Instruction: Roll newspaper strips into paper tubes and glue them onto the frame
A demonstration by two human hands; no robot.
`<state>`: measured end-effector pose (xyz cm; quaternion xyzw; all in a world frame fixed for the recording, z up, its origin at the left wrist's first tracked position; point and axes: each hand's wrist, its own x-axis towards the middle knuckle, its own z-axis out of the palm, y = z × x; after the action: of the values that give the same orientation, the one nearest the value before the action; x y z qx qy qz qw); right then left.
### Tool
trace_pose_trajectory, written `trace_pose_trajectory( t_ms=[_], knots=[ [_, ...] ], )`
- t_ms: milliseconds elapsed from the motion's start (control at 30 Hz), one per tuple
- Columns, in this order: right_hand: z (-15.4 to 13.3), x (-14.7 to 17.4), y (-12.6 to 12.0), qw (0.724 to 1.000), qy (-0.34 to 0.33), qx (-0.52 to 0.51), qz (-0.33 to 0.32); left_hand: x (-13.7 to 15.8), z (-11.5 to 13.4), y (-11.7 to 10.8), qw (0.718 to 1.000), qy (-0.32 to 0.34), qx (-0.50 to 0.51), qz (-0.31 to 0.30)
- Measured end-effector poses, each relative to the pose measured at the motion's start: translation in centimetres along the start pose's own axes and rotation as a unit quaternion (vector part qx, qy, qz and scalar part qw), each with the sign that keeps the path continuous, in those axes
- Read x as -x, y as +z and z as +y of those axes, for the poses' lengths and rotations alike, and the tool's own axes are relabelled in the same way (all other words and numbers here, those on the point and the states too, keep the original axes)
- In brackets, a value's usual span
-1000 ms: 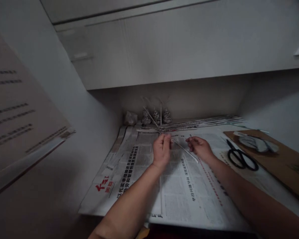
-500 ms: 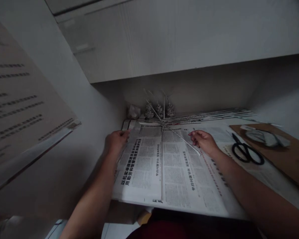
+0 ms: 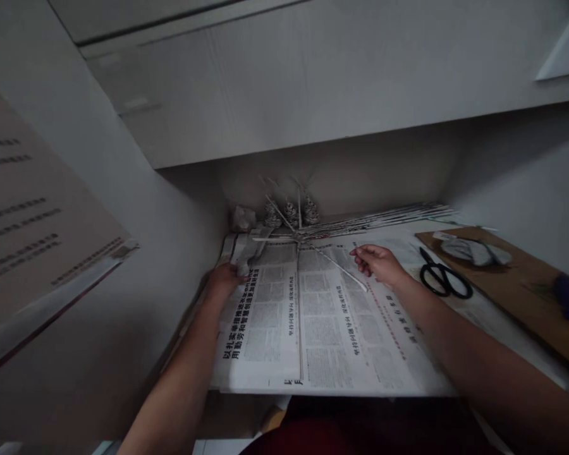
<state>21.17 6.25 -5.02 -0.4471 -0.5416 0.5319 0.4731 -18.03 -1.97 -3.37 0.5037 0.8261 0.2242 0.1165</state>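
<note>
Several thin rolled-paper sticks [image 3: 332, 262] cross and spread from a joint at the back middle of the newspaper [image 3: 275, 322]. My left hand [image 3: 225, 279] is closed at the newspaper's left side, fingertips on a limp greyish strip [image 3: 255, 254] that runs toward the crossed sticks. My right hand [image 3: 375, 262] hovers over the newspaper with thumb and fingers pinched, just above and right of the free end of the nearest stick. Whatever lies between its fingertips is too small to make out.
Three small woven cones [image 3: 291, 213] stand at the back wall beside a crumpled pale lump [image 3: 243, 218]. A bundle of paper sticks [image 3: 398, 218] lies at the back right. Black scissors [image 3: 443, 278] rest near a brown board [image 3: 526, 278]. A cabinet front [image 3: 275, 88] overhangs.
My left hand has drawn slightly nearer me, and the greyish strip now shows raised between it and the crossed sticks. My right hand stays pinched near the stick's end. The view has shifted.
</note>
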Motion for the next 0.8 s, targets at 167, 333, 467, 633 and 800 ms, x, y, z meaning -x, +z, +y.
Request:
trace_pose_trajectory(
  t_ms=[167, 333, 467, 633, 800],
  knots=[
    [-2.3, 0.8, -0.8, 0.994, 0.011, -0.110, -0.018, 1.8, 0.5, -0.6, 0.962, 0.004, 0.272, 0.007],
    [-3.4, 2.4, 0.1, 0.975, 0.072, -0.135, -0.159, 5.7, 2.8, -0.2, 0.847, 0.016, 0.532, 0.005],
    [-2.9, 3.7, 1.9, 0.942, 0.103, -0.096, -0.304, 10.5, 6.6, 1.8, 0.843, 0.110, 0.527, 0.010],
    [-2.0, 4.9, 3.8, 0.907, 0.067, -0.071, -0.410, 14.9, 11.0, 4.8, 0.911, 0.274, 0.302, -0.072],
    [-1.8, 4.6, 4.2, 0.965, 0.039, -0.072, -0.249, 14.8, 12.0, 5.9, 0.948, 0.258, 0.177, -0.064]
  ],
)
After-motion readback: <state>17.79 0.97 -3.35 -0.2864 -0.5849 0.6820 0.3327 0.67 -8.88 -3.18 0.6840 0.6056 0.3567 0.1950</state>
